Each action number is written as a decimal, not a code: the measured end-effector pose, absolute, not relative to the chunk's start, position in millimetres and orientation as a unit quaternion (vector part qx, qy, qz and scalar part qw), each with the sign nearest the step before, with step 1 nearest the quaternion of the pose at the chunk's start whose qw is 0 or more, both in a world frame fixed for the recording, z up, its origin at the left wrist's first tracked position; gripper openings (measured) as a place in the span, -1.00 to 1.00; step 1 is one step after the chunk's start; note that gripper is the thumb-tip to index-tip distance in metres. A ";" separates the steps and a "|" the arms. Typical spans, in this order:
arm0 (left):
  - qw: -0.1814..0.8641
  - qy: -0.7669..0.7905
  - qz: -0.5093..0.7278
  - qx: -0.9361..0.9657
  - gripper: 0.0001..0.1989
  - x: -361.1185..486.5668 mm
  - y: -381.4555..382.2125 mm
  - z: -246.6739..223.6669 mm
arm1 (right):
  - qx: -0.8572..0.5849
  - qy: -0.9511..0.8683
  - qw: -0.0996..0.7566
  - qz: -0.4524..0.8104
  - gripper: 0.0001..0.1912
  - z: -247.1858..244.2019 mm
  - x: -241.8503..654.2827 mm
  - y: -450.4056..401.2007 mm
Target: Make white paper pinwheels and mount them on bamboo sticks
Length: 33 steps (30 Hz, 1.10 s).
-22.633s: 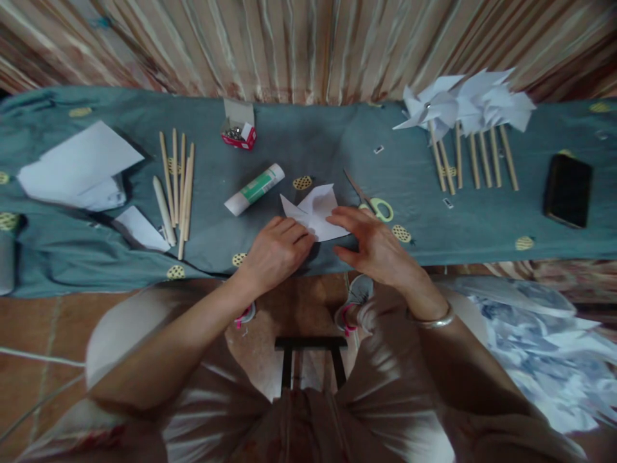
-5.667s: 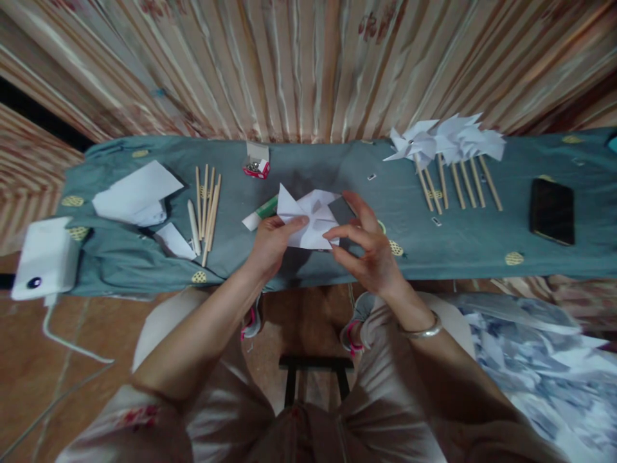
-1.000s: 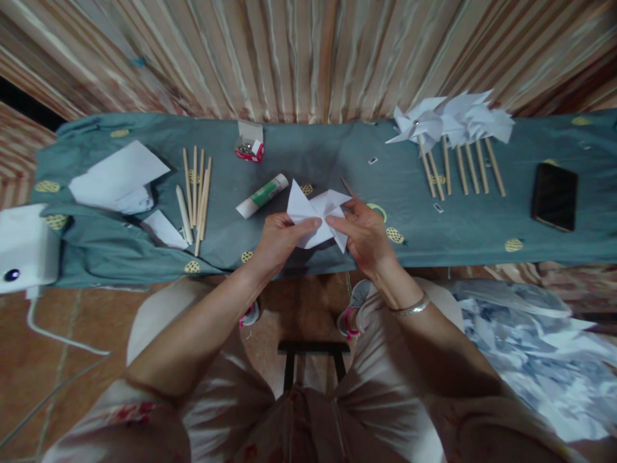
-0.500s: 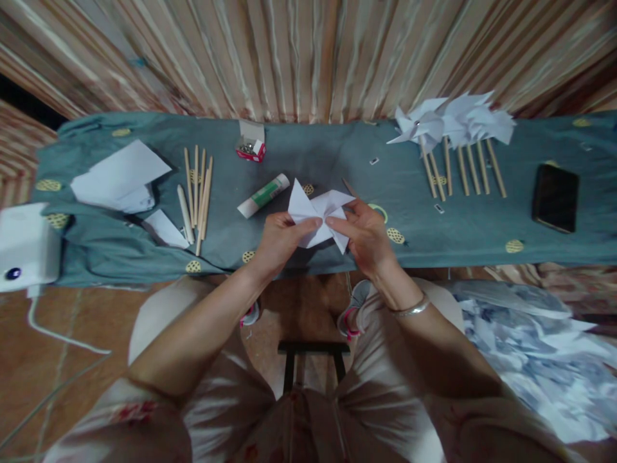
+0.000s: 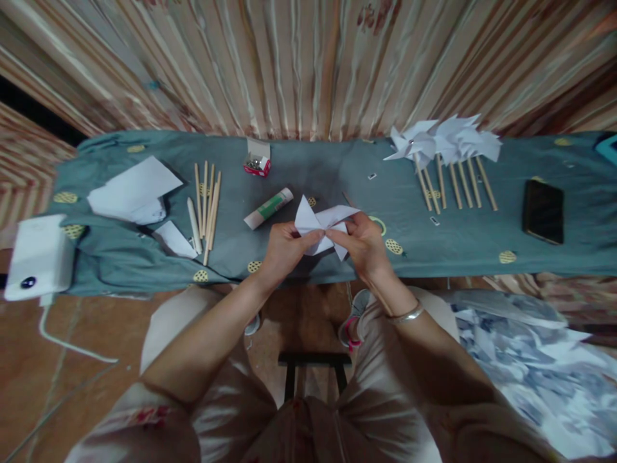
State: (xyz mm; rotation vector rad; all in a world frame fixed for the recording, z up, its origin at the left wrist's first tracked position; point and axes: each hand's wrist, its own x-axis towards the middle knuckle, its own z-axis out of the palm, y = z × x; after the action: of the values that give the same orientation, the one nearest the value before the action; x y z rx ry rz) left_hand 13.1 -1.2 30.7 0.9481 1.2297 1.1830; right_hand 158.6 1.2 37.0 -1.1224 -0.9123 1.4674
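Note:
A white paper pinwheel [image 5: 308, 222] with pointed, folded blades is held between both hands over the near part of the cloth-covered table. My left hand [image 5: 285, 249] grips its left side, thumb at the centre. On the right side, my right hand [image 5: 367, 247] pinches the paper, its thumb also near the middle. Just left of the paper lies a green and white glue stick [image 5: 268, 208]. Partly behind my right hand are scissors with a pale green handle [image 5: 378, 225]. A small open red box [image 5: 257, 164] of metal pins stands farther back.
Wooden sticks [image 5: 214, 209] and white paper sheets [image 5: 137, 186] lie left. Finished pinwheels [image 5: 463, 138] on sticks and a black phone [image 5: 544, 211] are right. A white device [image 5: 41, 257] sits at the left end; a bag of folded paper [image 5: 540, 360] is below right.
The whole view has shifted, with the table appearing slightly lower. Both hands still hold the paper, and the right-hand blade looks a little more spread out.

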 end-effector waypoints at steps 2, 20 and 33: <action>0.567 0.515 0.507 0.395 -0.81 12.2 -1.2 30.1 | -0.465 -0.375 0.514 0.615 -0.48 37.2 157.5 1.9; 0.570 0.519 0.550 0.322 -0.86 -12.9 6.6 50.5 | -0.478 -0.365 0.562 0.568 -0.58 37.2 142.8 9.2; 0.579 0.500 0.583 0.274 -0.83 -44.4 -0.8 63.6 | -0.476 -0.668 0.428 0.378 -0.86 49.9 115.5 94.4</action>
State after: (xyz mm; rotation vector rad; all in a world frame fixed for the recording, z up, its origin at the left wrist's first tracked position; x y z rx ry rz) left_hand -44.4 -0.8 63.6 0.6400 1.1698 1.3631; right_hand 115.5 94.4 49.9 -1.1898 -1.6689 0.9448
